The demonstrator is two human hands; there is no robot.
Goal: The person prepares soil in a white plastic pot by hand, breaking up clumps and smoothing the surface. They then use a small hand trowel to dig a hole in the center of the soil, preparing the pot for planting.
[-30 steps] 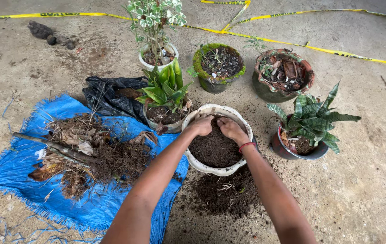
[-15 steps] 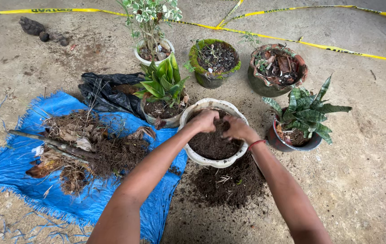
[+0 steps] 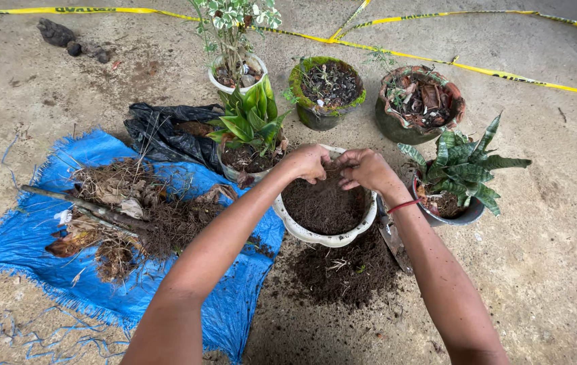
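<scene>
Centrally, the round white scalloped plastic pot (image 3: 325,233) of dark soil (image 3: 322,206) sits on concrete beside the blue woven tarp (image 3: 25,233). The left hand (image 3: 308,162) and right hand (image 3: 366,169) hover over its far rim, fingers curled narrow, pinching soil.

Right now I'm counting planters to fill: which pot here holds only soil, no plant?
The white pot under both hands, the left hand and right hand: just dark soil, while the others hold plants or debris.

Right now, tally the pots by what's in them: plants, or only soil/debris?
Pots with leafy plants: 3 (white-flowered shrub, green broadleaf, striped plant)
Pots with only soil or debris: 3 (white pot, mossy pot, brown pot)
Total: 6
</scene>
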